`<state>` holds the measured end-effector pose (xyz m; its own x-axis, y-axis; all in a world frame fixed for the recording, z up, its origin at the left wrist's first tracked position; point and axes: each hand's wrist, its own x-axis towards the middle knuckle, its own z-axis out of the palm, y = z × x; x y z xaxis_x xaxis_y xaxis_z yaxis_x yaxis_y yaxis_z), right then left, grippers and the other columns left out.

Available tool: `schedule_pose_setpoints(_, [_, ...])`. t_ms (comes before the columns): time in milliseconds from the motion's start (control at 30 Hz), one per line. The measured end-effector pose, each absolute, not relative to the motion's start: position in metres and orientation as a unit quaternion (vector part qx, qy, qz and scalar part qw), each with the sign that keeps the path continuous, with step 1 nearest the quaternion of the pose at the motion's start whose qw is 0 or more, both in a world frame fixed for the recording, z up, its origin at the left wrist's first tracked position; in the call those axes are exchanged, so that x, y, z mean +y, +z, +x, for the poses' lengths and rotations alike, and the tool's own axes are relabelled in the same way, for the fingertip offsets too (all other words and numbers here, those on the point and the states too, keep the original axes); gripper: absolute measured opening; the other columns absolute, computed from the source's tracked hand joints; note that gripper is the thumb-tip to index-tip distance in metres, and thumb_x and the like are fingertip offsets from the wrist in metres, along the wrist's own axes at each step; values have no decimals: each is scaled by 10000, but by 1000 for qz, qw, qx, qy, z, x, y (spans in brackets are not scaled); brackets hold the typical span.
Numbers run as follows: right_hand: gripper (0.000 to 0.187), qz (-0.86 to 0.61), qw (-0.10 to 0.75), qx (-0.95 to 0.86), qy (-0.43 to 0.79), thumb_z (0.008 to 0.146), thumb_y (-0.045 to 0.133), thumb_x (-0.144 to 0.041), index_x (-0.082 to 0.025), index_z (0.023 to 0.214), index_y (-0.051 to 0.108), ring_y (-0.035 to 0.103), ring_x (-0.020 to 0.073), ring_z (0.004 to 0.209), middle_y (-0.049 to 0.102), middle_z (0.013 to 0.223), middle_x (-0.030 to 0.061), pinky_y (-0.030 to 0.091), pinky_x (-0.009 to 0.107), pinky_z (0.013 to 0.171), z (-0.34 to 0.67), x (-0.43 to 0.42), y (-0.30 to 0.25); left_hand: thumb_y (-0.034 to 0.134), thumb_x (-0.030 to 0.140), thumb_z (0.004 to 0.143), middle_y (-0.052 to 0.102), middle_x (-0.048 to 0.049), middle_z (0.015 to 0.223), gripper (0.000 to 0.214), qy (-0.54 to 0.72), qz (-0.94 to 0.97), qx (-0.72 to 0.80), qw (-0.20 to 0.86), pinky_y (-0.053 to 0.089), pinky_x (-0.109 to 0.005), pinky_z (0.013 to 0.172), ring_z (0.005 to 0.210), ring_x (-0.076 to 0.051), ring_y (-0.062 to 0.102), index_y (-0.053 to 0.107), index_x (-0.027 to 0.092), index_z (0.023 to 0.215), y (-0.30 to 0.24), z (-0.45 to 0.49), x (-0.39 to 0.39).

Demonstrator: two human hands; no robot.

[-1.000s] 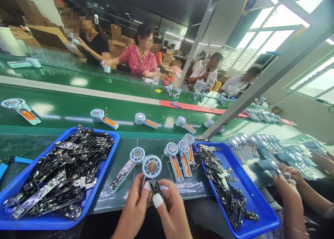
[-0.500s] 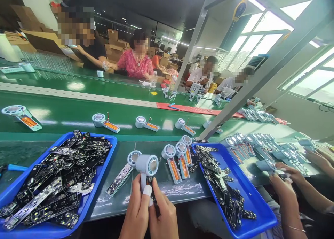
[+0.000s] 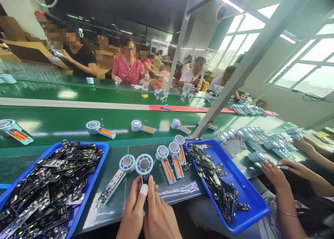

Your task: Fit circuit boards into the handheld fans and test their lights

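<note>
Hands [image 3: 134, 207] pinch black circuit board [image 3: 145, 179] below round plastic housing [image 3: 144, 164]

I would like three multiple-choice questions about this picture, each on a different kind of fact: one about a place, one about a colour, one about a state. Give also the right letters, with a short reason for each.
1. Where are the left hand and right hand?
A. Inside a cardboard box
B. Between the blue tray on the left and the blue tray on the right
C. On the far green belt

2. What colour is the finger cover on the left hand?
A. White
B. Blue
C. Orange

3. What is the state of the black circuit board?
A. Lying in a tray
B. Lying on the belt
C. Held in the hands

Answers:
1. B, the hands show between both trays.
2. A, the cover shows white against the skin.
3. C, both hands close around it, below the round fan head.
</note>
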<state>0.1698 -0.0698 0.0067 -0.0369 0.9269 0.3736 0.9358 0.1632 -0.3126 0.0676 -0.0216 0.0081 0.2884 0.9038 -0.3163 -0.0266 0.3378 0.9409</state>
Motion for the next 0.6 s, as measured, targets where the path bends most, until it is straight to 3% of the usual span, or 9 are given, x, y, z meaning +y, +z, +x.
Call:
schedule_pose_setpoints(133, [854,-662,349,-662,26,891,386,-174,-148,1597,-94,741,314,862,668,1241,194,619,384,623,165,-66,-14,443,570,929,555,-72,1475,559,316,504,509,621,322,-492,1194,1432,-284,420,469,277,1404,12,65,-13])
schedule_pose_setpoints(233, [814,-661,372,-650,40,910,364,-170,-171,1603,-62,730,315,852,687,1185,176,626,430,662,171,-63,-25,441,533,936,625,-74,1396,482,305,578,524,547,443,-494,1102,1324,-307,546,555,278,1329,14,54,-8])
schedule_pose_setpoints(333, [866,-645,372,-668,4,867,390,-101,-155,1601,-68,693,343,1014,665,1219,192,615,502,813,185,-57,-31,475,448,936,687,-128,1243,385,376,678,553,306,484,-496,1032,1164,-326,644,595,229,1230,6,30,-3])
schedule_pose_setpoints(433, [951,-632,359,-686,-19,787,415,-24,-138,1600,-66,620,362,1192,590,1359,205,583,523,926,196,-51,-41,471,352,935,646,-212,1251,366,383,740,551,45,445,-557,1041,1172,-375,617,573,152,1224,-14,1,1])
schedule_pose_setpoints(500, [967,-628,359,-690,-21,758,419,-9,-136,1603,-32,600,364,1227,568,1396,195,581,524,939,200,-48,-49,432,295,954,637,-208,1290,364,340,773,536,-14,473,-548,1007,1166,-369,631,537,161,1276,-29,-14,1])
schedule_pose_setpoints(600, [903,-619,382,-686,-13,766,419,-17,-150,1596,91,548,346,1300,546,1434,159,546,535,999,203,-48,-58,429,256,978,673,-139,1264,335,312,779,544,-20,518,-455,967,1103,-301,683,506,228,1303,-43,-22,-3])
